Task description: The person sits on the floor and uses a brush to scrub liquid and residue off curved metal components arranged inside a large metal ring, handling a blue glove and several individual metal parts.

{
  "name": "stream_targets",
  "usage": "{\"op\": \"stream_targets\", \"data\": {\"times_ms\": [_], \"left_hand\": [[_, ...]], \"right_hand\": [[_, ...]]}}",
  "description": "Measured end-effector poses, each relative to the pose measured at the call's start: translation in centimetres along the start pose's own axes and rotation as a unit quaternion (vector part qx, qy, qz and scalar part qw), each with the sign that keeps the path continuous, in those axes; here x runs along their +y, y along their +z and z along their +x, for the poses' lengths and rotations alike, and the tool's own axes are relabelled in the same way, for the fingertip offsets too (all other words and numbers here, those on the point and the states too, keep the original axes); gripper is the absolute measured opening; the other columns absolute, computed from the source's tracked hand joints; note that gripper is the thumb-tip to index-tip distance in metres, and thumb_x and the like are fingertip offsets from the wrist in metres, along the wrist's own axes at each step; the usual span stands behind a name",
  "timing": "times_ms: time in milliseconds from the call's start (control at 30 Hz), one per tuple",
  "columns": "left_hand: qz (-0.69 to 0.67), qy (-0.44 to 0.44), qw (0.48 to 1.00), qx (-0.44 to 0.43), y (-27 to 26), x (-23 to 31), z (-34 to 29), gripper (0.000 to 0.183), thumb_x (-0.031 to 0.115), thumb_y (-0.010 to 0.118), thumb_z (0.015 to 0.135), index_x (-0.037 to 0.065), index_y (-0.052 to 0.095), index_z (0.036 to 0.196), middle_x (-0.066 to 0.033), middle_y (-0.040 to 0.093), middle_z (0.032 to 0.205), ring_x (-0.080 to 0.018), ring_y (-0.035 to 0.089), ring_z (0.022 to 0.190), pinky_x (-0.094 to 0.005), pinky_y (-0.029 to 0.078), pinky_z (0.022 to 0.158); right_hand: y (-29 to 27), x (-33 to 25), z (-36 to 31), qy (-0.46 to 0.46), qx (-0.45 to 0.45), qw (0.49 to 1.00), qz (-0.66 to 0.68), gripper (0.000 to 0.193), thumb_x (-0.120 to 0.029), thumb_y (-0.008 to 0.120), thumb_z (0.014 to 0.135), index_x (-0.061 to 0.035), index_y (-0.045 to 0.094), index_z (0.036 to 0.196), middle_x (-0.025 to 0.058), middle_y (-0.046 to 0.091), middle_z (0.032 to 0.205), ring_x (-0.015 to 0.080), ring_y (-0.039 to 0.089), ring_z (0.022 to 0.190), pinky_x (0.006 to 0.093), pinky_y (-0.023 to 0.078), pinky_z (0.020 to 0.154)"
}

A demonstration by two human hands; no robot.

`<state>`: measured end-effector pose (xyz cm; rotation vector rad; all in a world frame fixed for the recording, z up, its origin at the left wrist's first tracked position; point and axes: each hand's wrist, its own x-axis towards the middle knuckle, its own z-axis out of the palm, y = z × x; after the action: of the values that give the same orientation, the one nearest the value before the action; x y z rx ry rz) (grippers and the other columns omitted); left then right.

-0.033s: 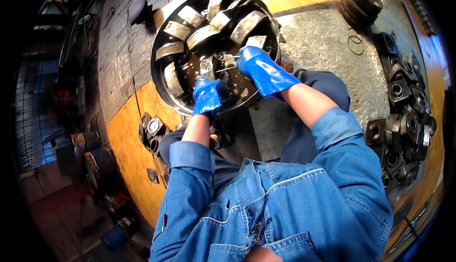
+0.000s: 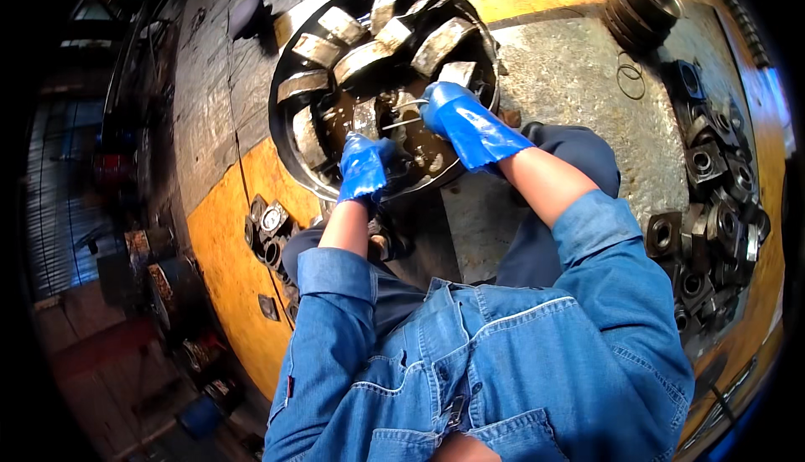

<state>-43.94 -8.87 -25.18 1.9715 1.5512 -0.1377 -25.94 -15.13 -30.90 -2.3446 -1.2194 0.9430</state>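
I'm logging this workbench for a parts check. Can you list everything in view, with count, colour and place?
Round metal pan: one, dark, top centre.
Metal blocks: about eight, grey and greasy, fanned inside the pan.
Thin metal tool: one, silvery, between the hands.
Stacked rings: one pile, dark, top right.
Square housings: many, black, right edge.
Left hand: blue glove, in the pan.
Right hand: blue glove, at the tool.
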Motion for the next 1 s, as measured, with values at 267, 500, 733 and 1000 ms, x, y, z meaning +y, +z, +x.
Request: {"op": "stream_targets", "data": {"times_ms": [267, 500, 733, 1000], "left_hand": [[-0.097, -0.005, 0.995, 0.033, 0.3, -10.9, 6.0, 0.069, 0.030, 0.072, 0.079, -0.011, 0.052, 0.131, -0.0322, 0.065, 0.127, -0.0402, 0.065, 0.120, -0.0428, 0.049, 0.102], [-0.042, -0.030, 0.999, 0.010, -1.2, -9.6, 4.7, 0.073, 0.033, 0.068, 0.082, -0.011, 0.050, 0.137, -0.0334, 0.061, 0.134, -0.0450, 0.060, 0.128, -0.0444, 0.047, 0.108], [0.003, -0.051, 0.999, 0.002, -0.2, -11.3, 7.5, 0.076, 0.034, 0.068, 0.079, -0.007, 0.051, 0.140, -0.0320, 0.061, 0.136, -0.0429, 0.058, 0.131, -0.0445, 0.047, 0.110], [-0.016, -0.019, 0.999, 0.044, 0.7, -12.1, 8.6, 0.064, 0.030, 0.069, 0.074, -0.006, 0.062, 0.127, -0.0319, 0.069, 0.119, -0.0419, 0.067, 0.117, -0.0432, 0.051, 0.100]], "right_hand": [[1.0, -2.1, -1.3, 0.019, -0.080, 0.991, -0.110, 0.027, -0.024, 0.063, 0.090, -0.0165, 0.075, 0.114, 0.0126, 0.076, 0.108, 0.0344, 0.072, 0.105, 0.0448, 0.056, 0.092], [2.5, -1.6, -3.8, -0.143, 0.063, 0.975, -0.161, 0.021, -0.007, 0.079, 0.071, -0.0035, 0.080, 0.093, 0.0168, 0.076, 0.085, 0.0341, 0.077, 0.081, 0.0473, 0.059, 0.060], [2.0, -4.7, -5.5, -0.063, -0.030, 0.958, -0.278, 0.019, -0.007, 0.078, 0.074, -0.0051, 0.080, 0.093, 0.0128, 0.077, 0.087, 0.0327, 0.077, 0.084, 0.0525, 0.055, 0.054], [5.8, -4.7, -2.3, 0.024, -0.193, 0.939, -0.283, 0.035, -0.018, 0.088, 0.072, -0.0118, 0.081, 0.106, 0.0083, 0.078, 0.107, 0.0280, 0.076, 0.100, 0.0491, 0.058, 0.078]]}}
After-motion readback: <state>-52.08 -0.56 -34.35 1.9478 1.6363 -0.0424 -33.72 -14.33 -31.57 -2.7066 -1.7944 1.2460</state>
